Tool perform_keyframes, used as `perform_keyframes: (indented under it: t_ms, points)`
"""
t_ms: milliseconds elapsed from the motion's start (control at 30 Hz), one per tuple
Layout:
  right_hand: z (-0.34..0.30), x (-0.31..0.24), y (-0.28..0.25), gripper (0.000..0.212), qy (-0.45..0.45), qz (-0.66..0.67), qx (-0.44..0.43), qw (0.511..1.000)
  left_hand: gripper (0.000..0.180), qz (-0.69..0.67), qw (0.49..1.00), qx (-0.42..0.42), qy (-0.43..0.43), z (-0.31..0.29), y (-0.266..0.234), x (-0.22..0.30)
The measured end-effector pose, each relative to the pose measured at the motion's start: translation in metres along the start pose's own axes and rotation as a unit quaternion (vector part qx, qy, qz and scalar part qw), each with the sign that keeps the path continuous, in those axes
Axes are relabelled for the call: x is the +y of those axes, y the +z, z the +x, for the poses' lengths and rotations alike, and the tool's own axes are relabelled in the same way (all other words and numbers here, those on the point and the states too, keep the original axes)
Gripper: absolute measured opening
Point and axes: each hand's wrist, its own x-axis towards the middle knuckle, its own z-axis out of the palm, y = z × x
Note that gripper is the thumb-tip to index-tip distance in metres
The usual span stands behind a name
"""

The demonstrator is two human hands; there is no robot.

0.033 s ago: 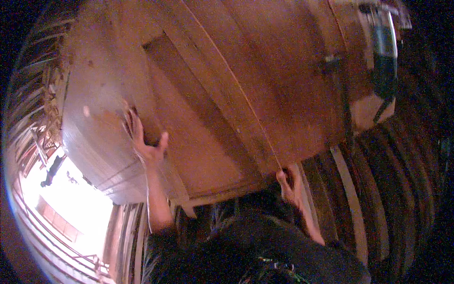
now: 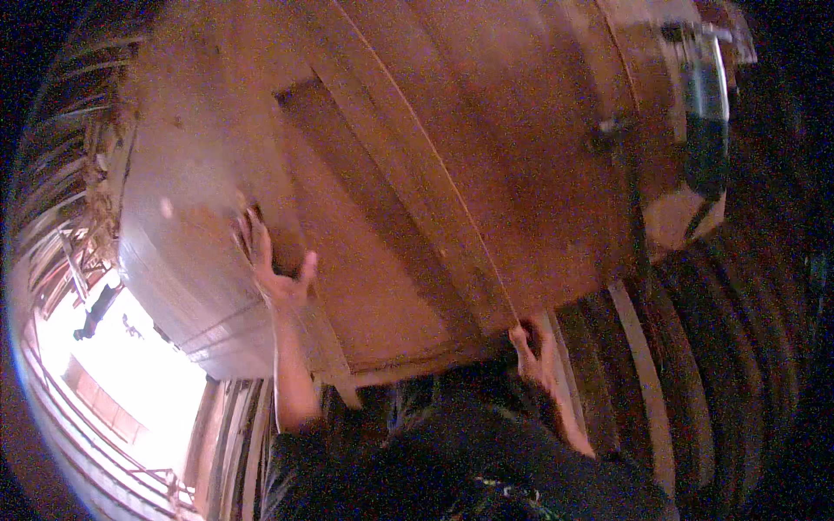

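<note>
A large brown wooden cabinet front [image 2: 347,252], with a recessed panel and a thin raised strip, fills the upper middle of the view. My left hand [image 2: 282,273] lies against its left part, fingers stretched upward and thumb spread away. At the lower end of the thin strip, my right hand [image 2: 532,352] has its fingers bent round the lower edge of the wooden front. Its fingertips are partly hidden and dim.
Bright daylight comes through an opening [image 2: 143,356] at the lower left. Slatted wooden boards [image 2: 638,347] run along the lower right. A dark, glossy object [image 2: 705,113] stands at the cabinet's right end. Rough sticks or slats [image 2: 82,165] line the left side.
The wooden front and my left hand shift slightly right and down in the view. My right hand sits a little lower. Both hands keep the same shape.
</note>
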Motion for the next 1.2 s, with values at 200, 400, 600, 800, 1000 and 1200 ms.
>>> perform_keyframes:
  t_ms: [200, 400, 600, 800, 1000, 1200]
  points:
    - [-0.001, 0.079, 0.014, 0.042, 0.053, 0.113, 0.056, 0.991, 0.096, 0.013, 1.0, -0.011, -0.012, -0.006, -0.001, 0.006]
    - [0.006, 0.045, 0.005, 0.047, -0.023, 0.056, 0.008, 0.998, 0.097, -0.009, 1.0, -0.008, -0.005, 0.0, 0.001, 0.002]
    - [0.007, 0.07, 0.013, 0.046, -0.006, 0.075, 0.013, 0.997, 0.097, -0.02, 1.0, -0.007, 0.008, -0.006, -0.002, -0.004]
    - [0.004, 0.115, 0.02, 0.055, -0.011, 0.055, 0.066, 0.996, 0.097, -0.013, 1.0, -0.014, -0.017, -0.002, -0.005, 0.005]
    - [0.004, 0.092, 0.015, 0.059, 0.0, 0.045, 0.033, 0.998, 0.096, -0.013, 1.0, -0.004, -0.007, -0.001, -0.005, 0.002]
    - [0.004, 0.088, 0.023, 0.052, -0.007, 0.069, 0.067, 0.995, 0.094, -0.012, 0.999, -0.014, -0.028, 0.003, -0.008, 0.009]
